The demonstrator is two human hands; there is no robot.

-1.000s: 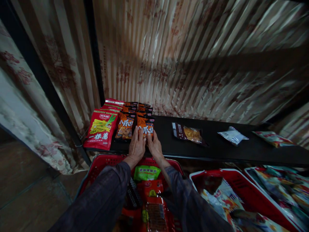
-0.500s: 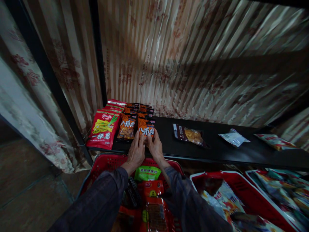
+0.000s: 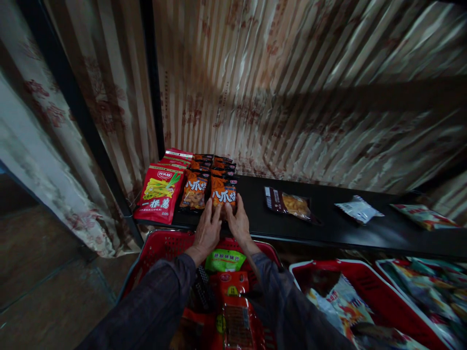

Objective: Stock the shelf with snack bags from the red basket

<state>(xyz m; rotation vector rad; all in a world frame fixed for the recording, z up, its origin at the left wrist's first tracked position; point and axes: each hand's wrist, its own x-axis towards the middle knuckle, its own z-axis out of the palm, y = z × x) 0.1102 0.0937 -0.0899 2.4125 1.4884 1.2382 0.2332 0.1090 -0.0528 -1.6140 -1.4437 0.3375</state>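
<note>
An orange-and-black snack bag [image 3: 224,193] leans at the front of a row of similar bags on the black shelf. My left hand [image 3: 207,231] has its fingers against the bag's lower left side. On the lower right side, my right hand [image 3: 239,224] grips it, thumb in front and fingers along the edge. Between the two hands, the bag's bottom is partly hidden. Just left stands a matching snack bag [image 3: 195,191], with several more behind. Farther left are red snack pouches [image 3: 159,194] with a yellow stick picture.
Below my arms sits a red basket [image 3: 160,238] of packaged snacks, including a green packet [image 3: 225,260]. Another red basket [image 3: 365,277] stands to the right. The black shelf [image 3: 251,214] also bears a brown snack packet [image 3: 292,204] and a silvery packet [image 3: 360,210]. A black post [image 3: 151,73] rises behind.
The view has shifted slightly, so the scene sits a little farther right. Both hands stay at the same orange-and-black snack bag.
</note>
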